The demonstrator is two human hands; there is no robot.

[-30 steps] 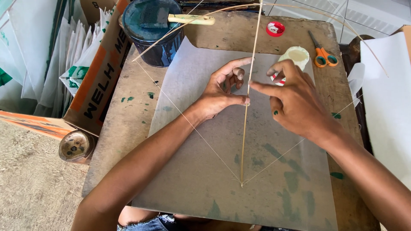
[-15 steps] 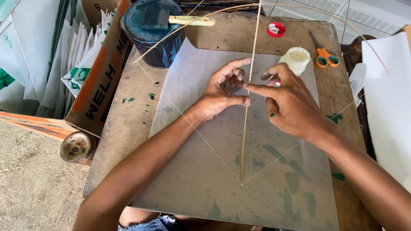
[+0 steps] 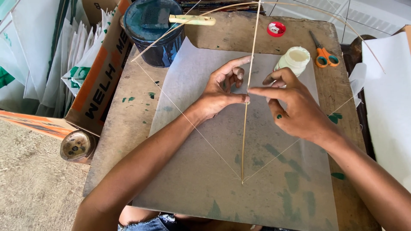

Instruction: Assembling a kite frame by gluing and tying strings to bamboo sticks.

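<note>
A thin upright bamboo stick (image 3: pixel 245 137) lies down the middle of a translucent paper sheet (image 3: pixel 205 171), with a bowed stick (image 3: pixel 317 13) and taut white strings (image 3: pixel 188 119) forming a kite frame. My left hand (image 3: pixel 220 92) pinches the upright stick between thumb and fingers. Just to its right, my right hand (image 3: pixel 293 107) points its forefinger at the same spot on the stick, other fingers curled.
The sheet rests on a worn wooden board (image 3: pixel 128 124). At the back stand a dark blue pot (image 3: pixel 156 38) with a brush handle (image 3: pixel 192 19), a white glue bottle (image 3: pixel 295 59), a red lid (image 3: pixel 276 29) and orange scissors (image 3: pixel 323 55). A cardboard box (image 3: pixel 100 77) of paper is left.
My right hand has shifted slightly down and left, uncovering the white bottle behind it. The left hand keeps its pinch on the stick.
</note>
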